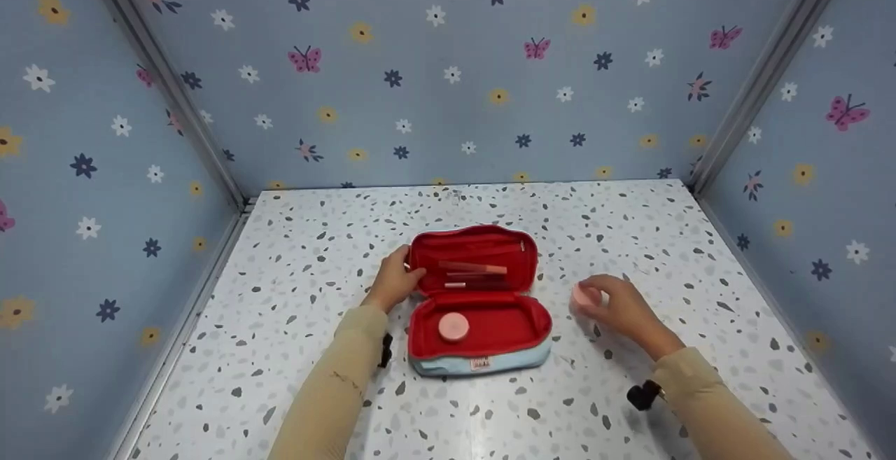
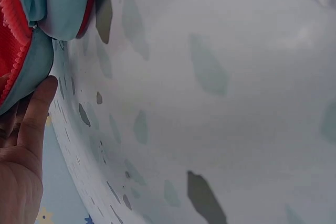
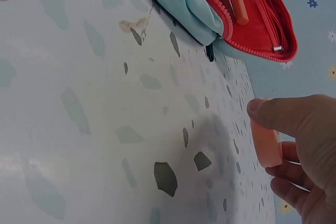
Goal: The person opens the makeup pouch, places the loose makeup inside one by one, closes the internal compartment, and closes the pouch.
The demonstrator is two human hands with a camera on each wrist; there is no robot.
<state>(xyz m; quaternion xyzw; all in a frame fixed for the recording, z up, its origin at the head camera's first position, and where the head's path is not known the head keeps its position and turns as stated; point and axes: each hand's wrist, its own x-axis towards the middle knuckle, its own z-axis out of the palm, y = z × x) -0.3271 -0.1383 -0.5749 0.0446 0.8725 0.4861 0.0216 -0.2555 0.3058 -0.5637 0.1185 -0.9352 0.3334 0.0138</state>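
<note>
An unzipped pouch, light blue outside and red inside, lies spread on the table; its lid half [image 1: 476, 248] is at the back and its base half [image 1: 507, 320] at the front. My left hand [image 1: 395, 279] grips the lid's left edge, thumb over the rim and fingers behind. Slim pens or sticks [image 1: 472, 267] lie in the lid. A round pink container [image 1: 453, 327] sits in the base, toward the left. Right of the pouch, my right hand [image 1: 623, 306] pinches a second pink round container [image 3: 265, 142] between thumb and fingers, close over the table.
The white speckled table [image 1: 315, 236] is enclosed by blue flower-patterned panels [image 1: 448, 82] at the back and both sides. Metal posts [image 1: 168, 82] stand at the corners. A small black device [image 1: 642, 395] hangs by the right sleeve.
</note>
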